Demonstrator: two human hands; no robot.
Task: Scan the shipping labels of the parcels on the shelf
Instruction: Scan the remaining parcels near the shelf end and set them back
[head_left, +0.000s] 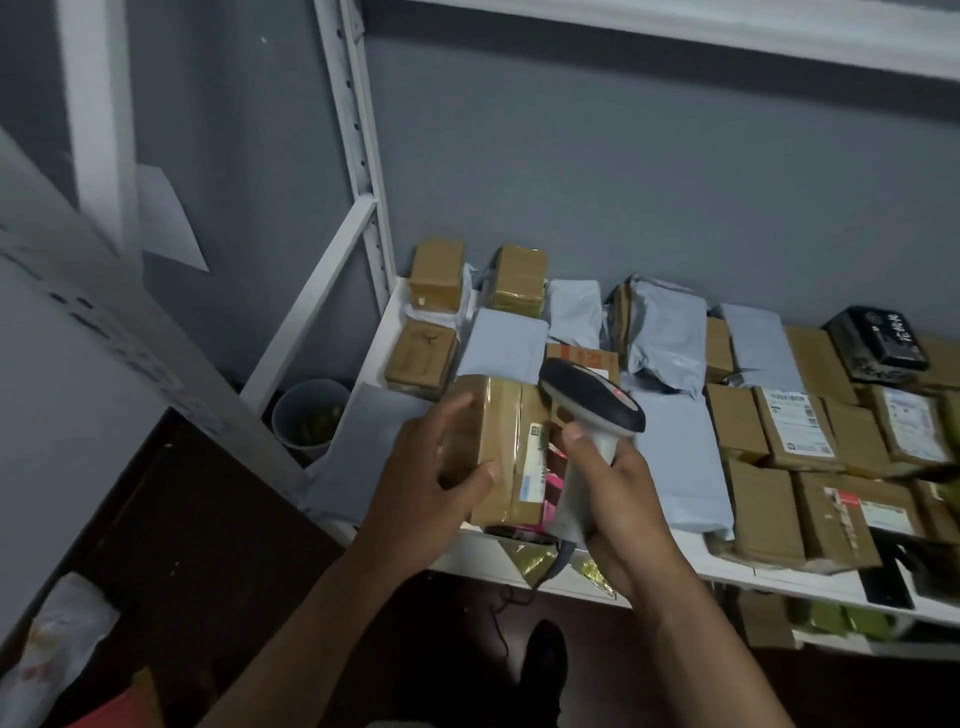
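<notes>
Brown box (498, 441) is held just above the front edge of the shelf (467, 558), its label (535, 457) on the side facing right. Left hand (436, 486) grips the box, thumb on top, fingers curled over the far side. Right hand (618, 499) is wrapped round the handle of the scanner (589, 410), whose head sits right beside the label (trigger finger not clearly visible). Step in hand: scanning this one box. Next move likely calls for setting it down and taking another from the grey bags (670, 447) and boxes (800, 431) behind.
</notes>
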